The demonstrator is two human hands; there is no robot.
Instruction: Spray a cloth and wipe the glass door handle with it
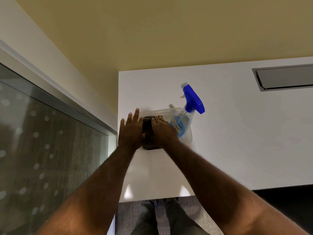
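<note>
A dark brown cloth [147, 123] lies folded in a clear plastic tray [162, 110] on the white table. My right hand [163, 131] rests flat on top of the cloth, fingers curled over its far edge. My left hand [131, 130] is against the cloth's left side with fingers stretched out and apart. A clear spray bottle [183, 119] with a blue trigger head [194, 99] and a blue label stands in the tray's right part, touching my right hand's side. No door handle is in sight.
The white table [237, 133] meets a yellow wall at the back; its left edge runs near a glass panel [42, 150] with a metal frame. A grey recessed slot [284, 77] sits at the table's far right. My legs and carpet show below the table's front edge.
</note>
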